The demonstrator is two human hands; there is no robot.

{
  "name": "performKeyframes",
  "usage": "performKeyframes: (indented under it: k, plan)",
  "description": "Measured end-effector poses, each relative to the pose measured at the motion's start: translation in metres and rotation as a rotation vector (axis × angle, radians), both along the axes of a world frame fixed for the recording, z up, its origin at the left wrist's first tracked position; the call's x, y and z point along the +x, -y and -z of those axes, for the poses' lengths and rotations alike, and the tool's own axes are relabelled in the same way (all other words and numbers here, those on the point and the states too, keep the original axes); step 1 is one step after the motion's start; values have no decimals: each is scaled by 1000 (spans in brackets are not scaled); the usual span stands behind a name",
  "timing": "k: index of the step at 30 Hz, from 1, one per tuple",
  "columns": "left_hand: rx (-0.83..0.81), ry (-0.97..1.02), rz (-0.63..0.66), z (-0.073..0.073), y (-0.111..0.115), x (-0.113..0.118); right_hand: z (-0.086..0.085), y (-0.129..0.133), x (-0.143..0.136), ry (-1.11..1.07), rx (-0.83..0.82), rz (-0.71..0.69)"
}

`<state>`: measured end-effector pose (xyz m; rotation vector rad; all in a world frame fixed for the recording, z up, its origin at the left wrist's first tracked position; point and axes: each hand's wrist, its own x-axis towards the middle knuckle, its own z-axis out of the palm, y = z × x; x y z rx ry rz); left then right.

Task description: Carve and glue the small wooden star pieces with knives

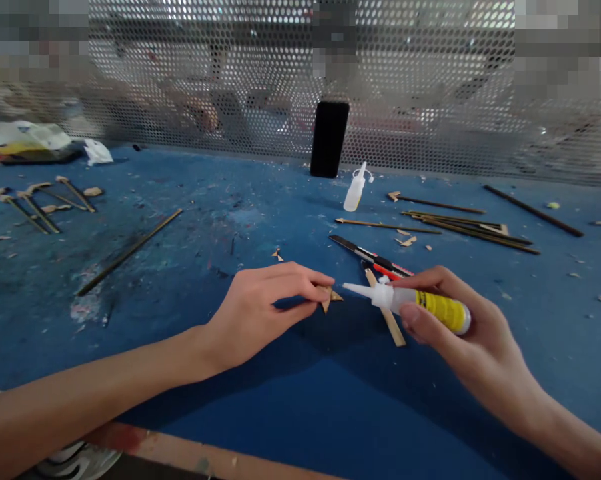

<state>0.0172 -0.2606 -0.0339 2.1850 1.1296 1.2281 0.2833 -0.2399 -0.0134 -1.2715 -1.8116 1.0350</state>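
Between the thumb and fingers of my left hand (pixel 265 310) is a small pointed wooden piece (pixel 336 296), star-like in outline and partly covered by the fingertips. My right hand (pixel 473 333) is closed around a glue bottle (pixel 437 310) with a yellow label and a white nozzle. The bottle lies nearly level, its nozzle tip pointing left, just right of the wooden piece; whether they touch I cannot tell. A flat wooden strip (pixel 393 327) lies below the bottle on the blue table (pixel 300 413). Behind it is a utility knife (pixel 367 255), its rear end near my right fingers.
A second white bottle (pixel 353 193) stands at the back beside a black phone (pixel 329 140) leaning on the perforated metal screen (pixel 260 127). Several thin sticks (pixel 470 229) lie at right. A dark stick (pixel 130 252) and several tipped sticks (pixel 35 208) lie at left.
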Motion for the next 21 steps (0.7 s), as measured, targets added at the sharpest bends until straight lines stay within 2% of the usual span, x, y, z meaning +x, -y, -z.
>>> performKeyframes:
  k: [7, 21]
  plan:
    - [12, 13, -18, -1, 1, 2, 2, 2, -1, 107, 55, -16]
    - [12, 33, -19, 1, 0, 0, 2, 4, -5, 95, 19, -62]
